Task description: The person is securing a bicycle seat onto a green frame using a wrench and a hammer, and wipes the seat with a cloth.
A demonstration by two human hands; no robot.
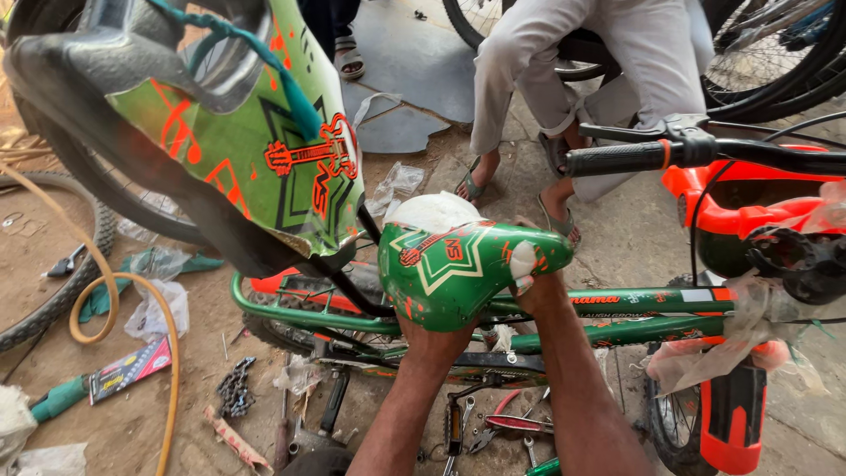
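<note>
A small green bicycle with orange trim lies across the view, its frame running left to right. Both my hands grip its green saddle, which has orange and white patterns. My left hand holds the saddle from underneath, mostly hidden behind it. My right hand clamps the saddle's right side, fingers curled over the top edge. A large green backrest with orange markings and a black rim rises to the upper left of the saddle.
The black handlebar grip sticks out at right above orange plastic parts. Another person sits behind in grey trousers and sandals. Pliers, a chain, a yellow hose, tyres and plastic wrapping litter the dirt floor.
</note>
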